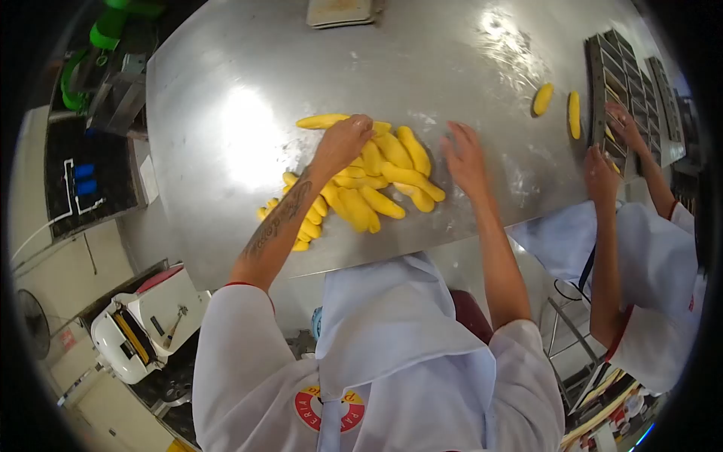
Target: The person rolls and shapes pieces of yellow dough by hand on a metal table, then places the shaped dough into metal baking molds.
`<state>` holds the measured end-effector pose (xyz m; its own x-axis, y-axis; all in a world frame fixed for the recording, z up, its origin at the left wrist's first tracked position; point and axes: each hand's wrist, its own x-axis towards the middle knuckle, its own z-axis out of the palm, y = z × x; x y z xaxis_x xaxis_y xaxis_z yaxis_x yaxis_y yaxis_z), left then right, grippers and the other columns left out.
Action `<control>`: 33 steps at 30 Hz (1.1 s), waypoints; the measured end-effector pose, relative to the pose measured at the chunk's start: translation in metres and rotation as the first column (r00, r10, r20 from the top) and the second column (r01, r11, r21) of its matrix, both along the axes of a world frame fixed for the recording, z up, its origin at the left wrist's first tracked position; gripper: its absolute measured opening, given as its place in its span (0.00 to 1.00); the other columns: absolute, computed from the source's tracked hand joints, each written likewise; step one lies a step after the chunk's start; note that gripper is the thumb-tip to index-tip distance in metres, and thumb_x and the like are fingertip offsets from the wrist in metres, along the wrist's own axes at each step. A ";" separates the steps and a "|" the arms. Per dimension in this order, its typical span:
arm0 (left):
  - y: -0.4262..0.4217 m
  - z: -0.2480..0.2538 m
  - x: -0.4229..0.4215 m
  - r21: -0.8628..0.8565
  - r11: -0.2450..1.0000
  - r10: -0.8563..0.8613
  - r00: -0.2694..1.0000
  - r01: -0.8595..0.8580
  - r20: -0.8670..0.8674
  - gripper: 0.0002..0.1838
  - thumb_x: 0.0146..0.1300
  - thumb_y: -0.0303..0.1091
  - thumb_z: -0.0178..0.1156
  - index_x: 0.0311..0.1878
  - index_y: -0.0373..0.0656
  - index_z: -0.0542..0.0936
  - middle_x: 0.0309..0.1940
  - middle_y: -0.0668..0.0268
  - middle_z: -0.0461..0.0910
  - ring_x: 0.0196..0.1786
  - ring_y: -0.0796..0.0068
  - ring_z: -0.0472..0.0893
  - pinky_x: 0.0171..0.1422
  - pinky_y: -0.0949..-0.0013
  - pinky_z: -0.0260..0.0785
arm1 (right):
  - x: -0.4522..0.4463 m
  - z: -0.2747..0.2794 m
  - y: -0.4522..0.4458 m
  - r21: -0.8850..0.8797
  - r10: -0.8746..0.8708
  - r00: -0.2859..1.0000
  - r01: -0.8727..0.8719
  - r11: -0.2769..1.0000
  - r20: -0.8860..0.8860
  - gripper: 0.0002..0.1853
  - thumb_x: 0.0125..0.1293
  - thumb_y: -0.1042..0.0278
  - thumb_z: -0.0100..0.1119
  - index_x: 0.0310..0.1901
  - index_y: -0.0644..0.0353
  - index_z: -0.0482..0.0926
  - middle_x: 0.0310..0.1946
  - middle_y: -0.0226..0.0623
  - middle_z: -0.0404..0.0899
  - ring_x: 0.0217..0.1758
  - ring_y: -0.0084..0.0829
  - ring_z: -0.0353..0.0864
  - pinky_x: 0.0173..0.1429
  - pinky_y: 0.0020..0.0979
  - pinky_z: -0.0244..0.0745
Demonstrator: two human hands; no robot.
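A pile of long yellow dough pieces (360, 203) lies on the steel table (248, 68). Several are plump rolls with tapered ends, heaped over one another. At the far side of the pile, my left hand (349, 142) has its fingers curled down over a yellow dough roll (320, 121), whose ends stick out on both sides. My right hand (465, 162) is just right of the pile, slightly blurred. Its fingers are apart over the bare steel, holding nothing.
Two single dough rolls (543, 99) lie at the right, near a sectioned metal mold (617, 83). A co-worker's hands (602, 169) are at that mold. A flat tray (340, 12) sits at the far edge. White equipment (147, 324) stands off the table at the left.
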<state>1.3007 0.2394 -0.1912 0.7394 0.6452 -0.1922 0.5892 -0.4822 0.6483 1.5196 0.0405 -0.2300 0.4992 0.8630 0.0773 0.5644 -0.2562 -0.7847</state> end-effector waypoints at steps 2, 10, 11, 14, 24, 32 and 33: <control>-0.002 0.008 -0.017 -0.164 0.968 0.222 0.956 -0.192 0.190 0.16 0.69 0.40 0.64 0.51 0.36 0.80 0.41 0.53 0.83 0.45 0.51 0.82 0.51 0.52 0.75 | -0.037 0.012 0.067 0.030 0.129 0.991 -0.128 0.991 -0.040 0.25 0.72 0.56 0.57 0.63 0.66 0.75 0.63 0.53 0.73 0.68 0.52 0.71 0.72 0.41 0.65; -0.038 -0.051 -0.061 0.237 0.947 0.101 0.903 -0.215 0.417 0.13 0.66 0.32 0.65 0.50 0.35 0.81 0.37 0.54 0.85 0.40 0.53 0.83 0.49 0.53 0.75 | -0.152 -0.004 0.221 -0.447 0.655 0.680 -0.500 0.742 0.328 0.22 0.66 0.56 0.64 0.58 0.56 0.79 0.68 0.43 0.70 0.76 0.45 0.60 0.68 0.58 0.64; -0.045 -0.047 -0.079 0.144 0.960 0.157 0.885 -0.241 0.437 0.13 0.66 0.31 0.65 0.50 0.35 0.81 0.37 0.55 0.85 0.40 0.55 0.84 0.49 0.53 0.75 | -0.161 -0.008 0.220 -0.413 0.635 0.679 -0.493 0.766 0.369 0.22 0.65 0.55 0.64 0.57 0.56 0.79 0.66 0.43 0.72 0.74 0.45 0.63 0.66 0.57 0.66; -0.075 -0.041 -0.158 -0.631 0.588 0.779 0.565 -0.506 0.272 0.15 0.73 0.38 0.57 0.57 0.41 0.78 0.36 0.64 0.82 0.39 0.70 0.82 0.41 0.66 0.76 | -0.170 -0.042 0.205 -0.366 0.553 0.733 -0.427 0.827 0.397 0.20 0.65 0.54 0.65 0.55 0.53 0.78 0.56 0.44 0.78 0.61 0.47 0.76 0.56 0.52 0.72; 0.039 0.079 -0.068 -0.589 0.664 0.732 0.563 -0.461 0.385 0.23 0.75 0.41 0.59 0.65 0.44 0.67 0.37 0.64 0.74 0.18 0.85 0.65 0.17 0.79 0.56 | -0.059 0.100 0.103 -0.045 0.148 -0.211 0.705 0.708 -0.966 0.20 0.76 0.45 0.53 0.53 0.54 0.71 0.32 0.38 0.75 0.23 0.32 0.73 0.28 0.31 0.74; -0.029 0.135 0.258 -0.050 0.993 -0.071 0.886 0.105 0.459 0.22 0.76 0.45 0.52 0.66 0.42 0.73 0.59 0.49 0.78 0.59 0.47 0.78 0.63 0.34 0.65 | 0.160 0.219 -0.015 0.416 -0.730 0.620 0.605 0.679 0.288 0.25 0.79 0.49 0.44 0.62 0.63 0.69 0.41 0.46 0.80 0.36 0.36 0.81 0.37 0.39 0.76; -0.037 0.082 0.301 0.208 0.953 -0.269 0.932 0.221 0.242 0.20 0.77 0.41 0.53 0.62 0.38 0.75 0.56 0.49 0.79 0.51 0.50 0.81 0.60 0.54 0.72 | 0.190 0.167 -0.018 0.274 -0.615 0.650 0.554 0.786 0.447 0.26 0.79 0.53 0.47 0.68 0.63 0.63 0.46 0.51 0.79 0.43 0.44 0.80 0.47 0.45 0.77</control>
<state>1.6015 0.2025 -0.1088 0.8869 0.4429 0.1314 0.2569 -0.7092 0.6565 1.7099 0.0221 -0.0630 0.7629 0.3765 0.5256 0.6326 -0.6026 -0.4866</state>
